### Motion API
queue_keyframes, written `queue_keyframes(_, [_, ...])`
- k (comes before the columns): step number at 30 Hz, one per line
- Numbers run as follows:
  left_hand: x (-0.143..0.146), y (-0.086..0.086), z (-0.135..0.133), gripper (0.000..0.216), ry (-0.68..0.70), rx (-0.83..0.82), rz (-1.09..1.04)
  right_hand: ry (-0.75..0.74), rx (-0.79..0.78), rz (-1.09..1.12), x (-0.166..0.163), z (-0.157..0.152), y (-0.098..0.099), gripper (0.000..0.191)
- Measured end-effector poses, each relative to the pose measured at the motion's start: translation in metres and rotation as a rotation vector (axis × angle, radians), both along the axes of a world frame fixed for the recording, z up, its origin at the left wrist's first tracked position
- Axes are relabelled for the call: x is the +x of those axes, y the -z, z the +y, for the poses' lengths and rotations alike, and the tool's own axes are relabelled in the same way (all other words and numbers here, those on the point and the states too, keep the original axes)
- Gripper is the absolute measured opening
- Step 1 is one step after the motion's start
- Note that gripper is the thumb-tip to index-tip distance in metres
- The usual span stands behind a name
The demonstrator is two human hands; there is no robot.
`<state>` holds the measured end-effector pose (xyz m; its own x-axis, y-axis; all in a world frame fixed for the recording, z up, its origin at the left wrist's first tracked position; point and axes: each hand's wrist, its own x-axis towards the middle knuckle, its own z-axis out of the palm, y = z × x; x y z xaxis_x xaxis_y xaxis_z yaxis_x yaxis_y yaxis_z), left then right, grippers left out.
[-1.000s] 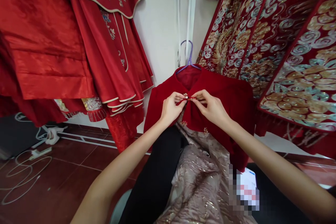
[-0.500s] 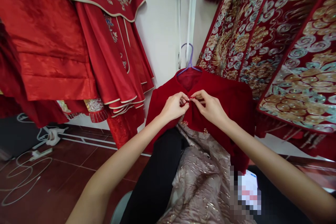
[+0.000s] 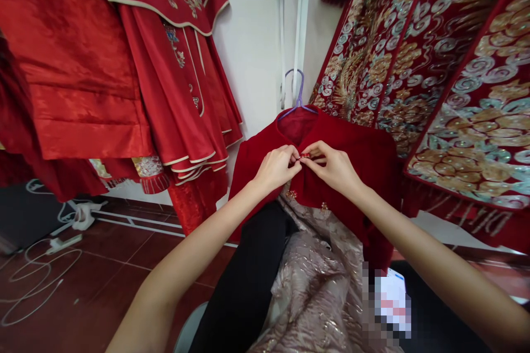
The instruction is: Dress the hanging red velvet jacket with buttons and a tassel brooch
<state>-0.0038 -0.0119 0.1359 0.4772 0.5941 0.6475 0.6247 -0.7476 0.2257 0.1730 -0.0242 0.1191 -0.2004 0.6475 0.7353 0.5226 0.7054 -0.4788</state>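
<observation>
A dark red velvet jacket (image 3: 364, 160) hangs on a purple hanger (image 3: 297, 96) in front of me, over a beige shimmering skirt (image 3: 318, 287). My left hand (image 3: 275, 168) and my right hand (image 3: 333, 168) meet at the jacket's front opening just below the collar. Both pinch the small button fastening (image 3: 301, 156) there, fingertips pressed together from either side. The button itself is mostly hidden by my fingers. Lower buttons (image 3: 290, 194) show beneath my hands.
Red satin garments (image 3: 124, 66) hang at the left. Heavily embroidered red and gold robes (image 3: 434, 66) hang at the right. A white wall (image 3: 252, 38) lies behind. White cables (image 3: 37, 270) lie on the red tiled floor at the left.
My fingers have closed in over the top button, which showed a second ago and is now covered. The view has shifted slightly.
</observation>
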Motion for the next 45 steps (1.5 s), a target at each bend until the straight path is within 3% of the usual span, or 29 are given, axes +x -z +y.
queue_keyframes(8, [0.002, -0.004, -0.005, 0.013, -0.098, 0.020, 0.111, -0.006, 0.033, -0.061, -0.001, 0.002, -0.002, 0.037])
queue_keyframes(12, [0.013, 0.011, -0.006, 0.014, -0.102, -0.051, -0.039, 0.031, 0.091, -0.012, -0.011, 0.011, 0.012, 0.035])
queue_keyframes(15, [0.025, 0.039, 0.001, 0.021, -0.026, -0.184, -0.366, 0.082, 0.107, 0.218, -0.023, 0.012, 0.041, 0.042])
queue_keyframes(17, [0.031, 0.064, 0.006, 0.023, 0.114, -0.349, -0.647, 0.131, 0.102, 0.324, -0.031, 0.010, 0.068, 0.049])
queue_keyframes(20, [0.033, 0.098, 0.009, 0.027, 0.353, -0.656, -1.030, 0.258, 0.028, 0.278, -0.033, 0.004, 0.112, 0.058])
queue_keyframes(23, [0.029, 0.115, 0.008, 0.030, 0.452, -0.857, -1.188, 0.296, -0.115, 0.345, -0.023, -0.003, 0.135, 0.046])
queue_keyframes(27, [0.023, 0.116, 0.007, 0.032, 0.518, -0.938, -1.270, 0.012, -0.323, 0.663, -0.006, -0.021, 0.125, 0.033])
queue_keyframes(29, [0.022, 0.114, 0.006, 0.032, 0.542, -0.952, -1.286, -0.128, -0.375, 0.710, -0.004, -0.032, 0.112, 0.032])
queue_keyframes(31, [0.021, 0.114, 0.004, 0.032, 0.544, -0.973, -1.261, -0.174, -0.337, 0.672, -0.008, -0.040, 0.104, 0.032])
queue_keyframes(35, [0.019, 0.121, 0.000, 0.020, 0.440, -0.921, -1.159, -0.009, -0.197, 0.391, -0.026, -0.047, 0.104, 0.018])
queue_keyframes(40, [0.016, 0.126, 0.002, 0.009, 0.368, -0.802, -1.173, 0.302, -0.063, 0.223, -0.044, -0.049, 0.109, 0.021])
queue_keyframes(43, [0.016, 0.124, 0.000, 0.007, 0.333, -0.726, -1.179, 0.323, -0.047, 0.210, -0.049, -0.051, 0.104, 0.023])
queue_keyframes(45, [0.017, 0.122, -0.004, 0.006, 0.244, -0.530, -1.147, 0.297, -0.050, 0.210, -0.050, -0.052, 0.101, 0.022])
